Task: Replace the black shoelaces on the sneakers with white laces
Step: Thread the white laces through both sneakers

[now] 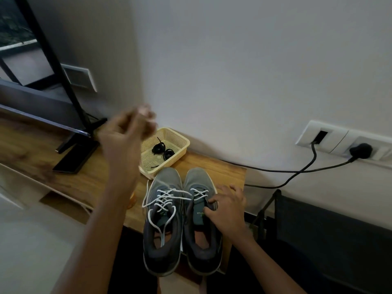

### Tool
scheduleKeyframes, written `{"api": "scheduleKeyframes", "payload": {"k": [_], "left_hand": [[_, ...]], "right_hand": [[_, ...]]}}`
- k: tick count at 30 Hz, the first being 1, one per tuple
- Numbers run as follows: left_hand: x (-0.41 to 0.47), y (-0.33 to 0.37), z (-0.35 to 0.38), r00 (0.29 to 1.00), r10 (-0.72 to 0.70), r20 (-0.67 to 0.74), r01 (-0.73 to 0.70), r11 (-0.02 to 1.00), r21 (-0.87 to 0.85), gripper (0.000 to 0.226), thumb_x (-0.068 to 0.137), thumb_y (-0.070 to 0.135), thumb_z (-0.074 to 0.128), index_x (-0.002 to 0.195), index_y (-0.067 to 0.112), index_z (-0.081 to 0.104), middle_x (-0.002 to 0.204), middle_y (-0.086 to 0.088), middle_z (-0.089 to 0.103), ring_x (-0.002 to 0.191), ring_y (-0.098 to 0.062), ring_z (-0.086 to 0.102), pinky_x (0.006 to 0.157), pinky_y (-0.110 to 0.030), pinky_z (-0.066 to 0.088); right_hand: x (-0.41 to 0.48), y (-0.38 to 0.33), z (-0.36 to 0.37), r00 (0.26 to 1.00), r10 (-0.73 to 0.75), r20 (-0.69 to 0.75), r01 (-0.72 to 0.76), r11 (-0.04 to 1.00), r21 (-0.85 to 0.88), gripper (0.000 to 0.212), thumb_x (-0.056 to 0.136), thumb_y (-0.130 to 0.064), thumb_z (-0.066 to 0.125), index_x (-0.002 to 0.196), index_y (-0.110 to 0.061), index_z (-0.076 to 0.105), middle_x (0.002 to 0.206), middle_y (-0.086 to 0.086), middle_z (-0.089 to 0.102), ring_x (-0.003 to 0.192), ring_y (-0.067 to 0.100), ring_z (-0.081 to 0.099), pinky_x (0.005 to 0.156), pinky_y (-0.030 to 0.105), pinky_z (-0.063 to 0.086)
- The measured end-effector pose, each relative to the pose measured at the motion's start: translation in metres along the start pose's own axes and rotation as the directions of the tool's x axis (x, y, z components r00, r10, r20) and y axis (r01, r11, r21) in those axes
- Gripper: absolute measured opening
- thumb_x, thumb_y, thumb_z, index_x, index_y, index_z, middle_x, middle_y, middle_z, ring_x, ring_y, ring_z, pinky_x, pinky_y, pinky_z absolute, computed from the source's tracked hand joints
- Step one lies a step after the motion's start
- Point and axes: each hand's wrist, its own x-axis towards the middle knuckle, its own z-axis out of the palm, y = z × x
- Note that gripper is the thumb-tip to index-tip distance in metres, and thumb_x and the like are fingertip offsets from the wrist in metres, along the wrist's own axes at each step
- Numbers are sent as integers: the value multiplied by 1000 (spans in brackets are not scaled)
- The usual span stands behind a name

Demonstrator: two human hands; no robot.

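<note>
Two grey sneakers at the near edge of the brown wooden table (42,149); both hands up by them.
Cream plastic mesh basket (182,141) just beyond the toes, coiled black laces (160,148) inside. Black TV stand (70,98) far left, white wall socket (335,139) with black plug (360,150) at right. Left hand (125,136) raised in front of the basket, blurred, fingers curled, cannot tell what they hold. Left grey mesh sneaker (163,257) has a white lace (164,199) crossed all the way up, ends loose. Right grey mesh sneaker (201,259) is white-laced only near the toe; right hand (228,211) pinches its upper beside the tongue.
</note>
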Motion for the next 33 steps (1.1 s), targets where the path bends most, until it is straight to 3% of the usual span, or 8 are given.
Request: {"api": "scheduleKeyframes", "payload": {"k": [3,6,10,15,22,25,28,33], "left_hand": [[-33,-40,12,958,-161,238,87,951,296,6,88,14,64,88,17,70,72,6,69,66,-6,62,65,-16,51],[-60,-91,10,807,-384,449,-4,756,655,6,86,20,67,82,24,68,75,11,66,71,-8,62,71,-25,52],[-71,-121,11,768,-442,464,-252,458,853,10,88,32,61,92,30,70,94,13,64,96,-11,58,92,-35,37],[-76,-127,22,765,-405,500,-471,178,864,20,93,36,53,105,34,68,105,9,63,108,-14,49,96,-36,19],[-79,-127,23,760,-385,524,-499,172,849,20,95,35,49,100,29,68,102,10,64,108,-12,48,93,-35,6],[-81,-128,22,762,-403,507,-487,159,859,22,96,35,46,104,29,66,120,10,53,121,-14,39,105,-42,-1],[-83,-127,21,762,-417,495,-470,169,866,21,94,35,50,99,29,69,141,11,37,137,-17,18,107,-49,-13],[-85,-129,21,767,-434,473,-456,150,877,22,93,35,50,93,26,70,155,10,20,145,-23,-3,104,-52,-19]], "right_hand": [[2,0,7,992,123,16,-124,974,191,15,73,-27,71,85,-19,71,97,-11,56,106,18,43,91,31,35],[5,-2,7,965,227,131,-262,839,476,14,73,-9,70,65,-18,65,71,-3,61,80,21,63,77,39,52],[10,6,10,927,292,235,-375,719,585,9,79,-1,62,71,-3,67,71,11,65,70,24,62,66,38,51],[13,13,8,897,315,309,-442,633,636,17,85,-2,57,81,12,66,71,14,59,66,19,52,62,27,38],[12,13,1,873,315,373,-488,568,663,25,93,-6,52,72,-5,65,71,9,60,68,18,55,58,26,40],[15,14,9,882,326,340,-471,633,614,23,85,-22,59,66,-20,71,77,2,67,85,21,61,78,34,48],[15,14,11,897,332,291,-439,745,502,19,62,-47,56,62,-34,70,93,-7,65,104,25,54,95,51,42],[13,12,4,925,301,232,-376,817,438,10,81,-29,64,71,-29,63,114,-13,44,123,17,35,105,46,29]]}}
